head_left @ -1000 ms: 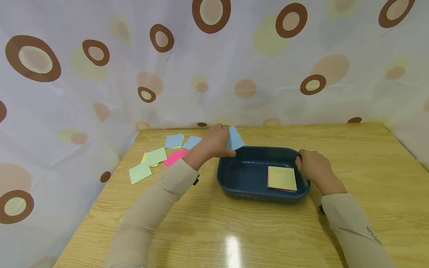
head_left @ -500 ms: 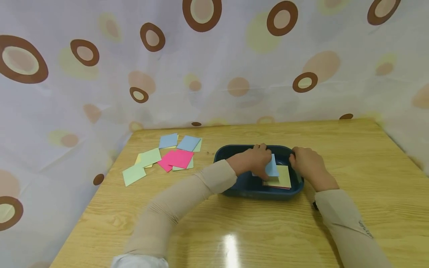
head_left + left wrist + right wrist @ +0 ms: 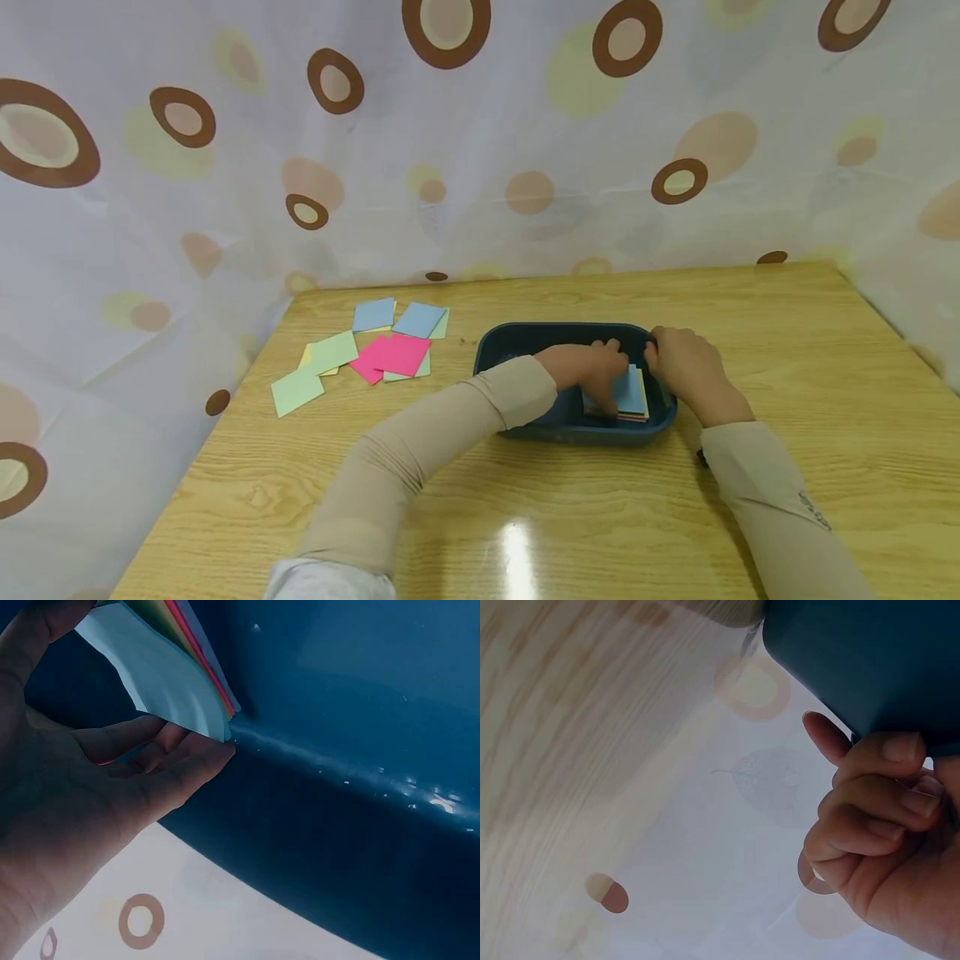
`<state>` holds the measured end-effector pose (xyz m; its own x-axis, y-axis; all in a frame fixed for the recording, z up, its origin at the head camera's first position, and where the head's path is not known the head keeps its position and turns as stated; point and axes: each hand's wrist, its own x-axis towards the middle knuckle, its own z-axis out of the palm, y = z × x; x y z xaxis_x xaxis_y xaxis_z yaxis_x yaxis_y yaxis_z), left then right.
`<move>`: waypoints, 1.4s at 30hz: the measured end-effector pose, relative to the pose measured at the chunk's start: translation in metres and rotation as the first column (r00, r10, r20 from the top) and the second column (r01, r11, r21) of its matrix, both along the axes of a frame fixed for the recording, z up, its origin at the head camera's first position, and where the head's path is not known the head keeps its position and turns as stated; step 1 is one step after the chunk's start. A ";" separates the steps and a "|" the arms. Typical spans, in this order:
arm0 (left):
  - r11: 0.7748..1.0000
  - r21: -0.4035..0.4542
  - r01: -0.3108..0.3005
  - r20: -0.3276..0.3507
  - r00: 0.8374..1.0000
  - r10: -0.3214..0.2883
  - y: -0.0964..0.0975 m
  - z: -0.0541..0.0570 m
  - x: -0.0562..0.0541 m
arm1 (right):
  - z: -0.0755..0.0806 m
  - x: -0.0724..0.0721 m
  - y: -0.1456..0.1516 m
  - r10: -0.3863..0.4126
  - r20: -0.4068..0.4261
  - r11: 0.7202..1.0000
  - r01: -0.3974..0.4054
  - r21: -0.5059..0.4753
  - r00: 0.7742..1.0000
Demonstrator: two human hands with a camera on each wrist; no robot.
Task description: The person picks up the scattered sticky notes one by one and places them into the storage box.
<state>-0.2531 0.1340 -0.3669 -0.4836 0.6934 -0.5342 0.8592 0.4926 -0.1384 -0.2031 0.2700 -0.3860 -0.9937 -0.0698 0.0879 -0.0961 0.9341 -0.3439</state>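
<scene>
A dark blue plastic bin [image 3: 517, 335] stands on the table, and my left hand [image 3: 598, 372] reaches down into its right part. Between thumb and fingers it holds a light blue square paper note [image 3: 627, 392], right on top of a stack of coloured notes. The left wrist view shows the blue note [image 3: 169, 675] bowing slightly, with the pink edge [image 3: 202, 652] of the stack beside it. My right hand [image 3: 688, 372] grips the bin's right rim; in the right wrist view its fingers [image 3: 877, 795] are curled at the bin's edge.
Left of the bin, loose notes lie spread on the wooden table [image 3: 480, 517]: pink notes [image 3: 402, 356], blue notes [image 3: 373, 314], and green notes [image 3: 297, 390] with yellow ones partly beneath. A patterned curtain [image 3: 465, 225] hangs along the table's back and left side.
My left hand has carried the blue note rightward from above the bin's left rim, down onto the stack inside. My right hand has stayed at the rim. The view has shifted slightly.
</scene>
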 end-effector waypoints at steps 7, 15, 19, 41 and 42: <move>1.000 0.026 -0.006 -0.007 1.000 0.007 0.000 -0.003 0.001 | -0.001 -0.001 -0.001 -0.006 0.002 1.000 0.006 0.001 1.000; 0.999 0.034 0.012 -0.003 1.000 -0.012 0.001 -0.003 0.000 | -0.003 -0.002 -0.001 -0.015 0.002 1.000 0.015 0.002 1.000; 0.999 0.033 0.015 0.006 1.000 -0.015 0.001 -0.003 0.000 | -0.003 -0.002 -0.001 -0.022 -0.005 1.000 0.022 0.011 1.000; 0.995 0.096 -0.033 0.078 0.997 0.026 -0.012 0.009 -0.006 | -0.004 -0.001 0.000 -0.018 -0.016 1.000 0.018 0.004 1.000; 0.991 0.123 -0.045 0.105 0.994 0.032 -0.017 0.012 -0.008 | -0.004 -0.001 0.000 -0.018 -0.016 1.000 0.018 0.006 1.000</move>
